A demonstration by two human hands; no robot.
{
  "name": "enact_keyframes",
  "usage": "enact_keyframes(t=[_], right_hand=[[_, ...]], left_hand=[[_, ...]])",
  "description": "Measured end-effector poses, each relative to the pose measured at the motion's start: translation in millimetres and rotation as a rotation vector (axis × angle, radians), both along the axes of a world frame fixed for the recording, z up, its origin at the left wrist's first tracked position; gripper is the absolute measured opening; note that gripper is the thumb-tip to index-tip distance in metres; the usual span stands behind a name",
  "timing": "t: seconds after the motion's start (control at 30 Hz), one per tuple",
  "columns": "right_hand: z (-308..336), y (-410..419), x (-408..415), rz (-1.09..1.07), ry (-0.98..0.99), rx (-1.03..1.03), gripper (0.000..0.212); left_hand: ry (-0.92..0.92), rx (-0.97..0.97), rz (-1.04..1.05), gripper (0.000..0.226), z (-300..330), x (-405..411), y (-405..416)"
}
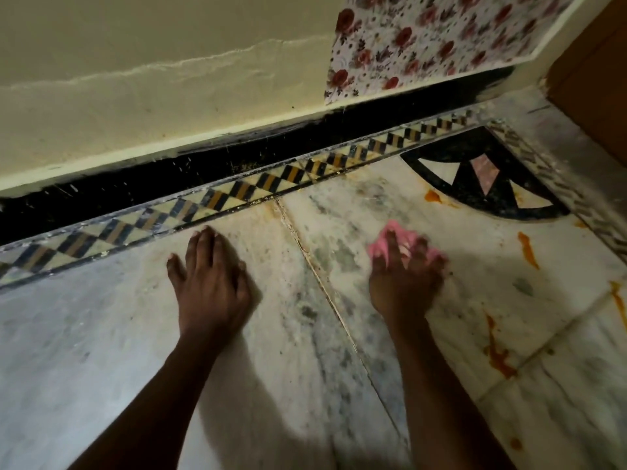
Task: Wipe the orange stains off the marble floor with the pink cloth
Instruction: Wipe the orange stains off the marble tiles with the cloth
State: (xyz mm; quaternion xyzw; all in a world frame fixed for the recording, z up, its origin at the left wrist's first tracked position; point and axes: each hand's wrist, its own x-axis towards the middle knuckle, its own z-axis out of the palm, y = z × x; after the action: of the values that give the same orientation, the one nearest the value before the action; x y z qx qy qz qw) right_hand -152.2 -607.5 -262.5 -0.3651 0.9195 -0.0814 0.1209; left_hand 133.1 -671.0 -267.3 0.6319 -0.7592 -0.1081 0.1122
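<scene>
Head view, looking down on a marble floor [101, 334] beside a wall. The left hand [210, 276] lies flat, palm down, on the pale slab, fingers spread and closed on nothing; it sits just short of the patterned border [237, 191], a strip of black, yellow and cream triangles running diagonally along the floor's edge. The right hand [405, 276] presses down on the pink cloth [395, 237], which is bunched beneath the fingers and shows past the fingertips on the far side; the grip is closed over the cloth, holding it against the floor. This hand and the cloth are blurred, so the exact finger positions cannot be told. A grout joint [315, 273] runs between the two hands.

The orange stains lie to the right of the cloth and apart from it: a small blob [432, 197] near the black curved inlay [475, 184], a streak [528, 250] farther right, a long smear [497, 354] on the near right slab, a line [619, 300] at the right edge, and a spot [515, 443] low down. Faint orange traces also follow the inner edge of the border.

Behind the border run a black skirting band [203, 167], a cream wall [135, 79], and a floral-print sheet [424, 39] hanging at upper right. A brown panel [597, 79] fills the far right corner.
</scene>
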Motion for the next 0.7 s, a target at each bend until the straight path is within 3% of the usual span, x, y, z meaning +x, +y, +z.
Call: enact_keyframes(t=[0.1, 0.2, 0.3, 0.37, 0.43, 0.53, 0.6, 0.7], right_hand=[[2.4, -6.7, 27.0, 0.236, -0.012, 0.019, 0.058], [2.7, 67.5, 49.0, 0.434, 0.043, -0.051, 0.056], [4.8, 119.2, 31.6, 0.231, 0.048, -0.021, 0.057], [1.2, 93.7, 13.6, 0.011, 0.025, -0.028, 0.057], [2.3, 46.7, 8.3, -0.068, -0.074, -0.022, 0.057], [4.7, 23.6, 28.7, 0.258, -0.035, -0.028, 0.058], [0.6, 71.3, 48.5, 0.466, 0.077, -0.104, 0.057], [-7.3, 164.5, 49.9, 0.477, 0.152, -0.178, 0.056]], left_hand=[[0.037, -0.013, -0.026, 0.076, 4.8, -0.3, 4.1], [0.067, -0.011, -0.043, 0.075, 11.5, -1.7, 7.5], [0.092, -0.021, -0.082, 0.072, 13.3, -1.1, 11.3], [0.092, -0.034, -0.13, 0.07, 8.8, -0.1, 11.6], [0.087, -0.05, -0.178, 0.07, 4.6, 0.0, 8.5], [0.071, -0.041, -0.234, 0.07, 6.9, 1.2, 10.1], [0.083, -0.027, -0.324, 0.072, 9.9, -1.7, 19.9], [0.129, -0.02, -0.42, 0.072, 12.0, -20.1, 56.4]])
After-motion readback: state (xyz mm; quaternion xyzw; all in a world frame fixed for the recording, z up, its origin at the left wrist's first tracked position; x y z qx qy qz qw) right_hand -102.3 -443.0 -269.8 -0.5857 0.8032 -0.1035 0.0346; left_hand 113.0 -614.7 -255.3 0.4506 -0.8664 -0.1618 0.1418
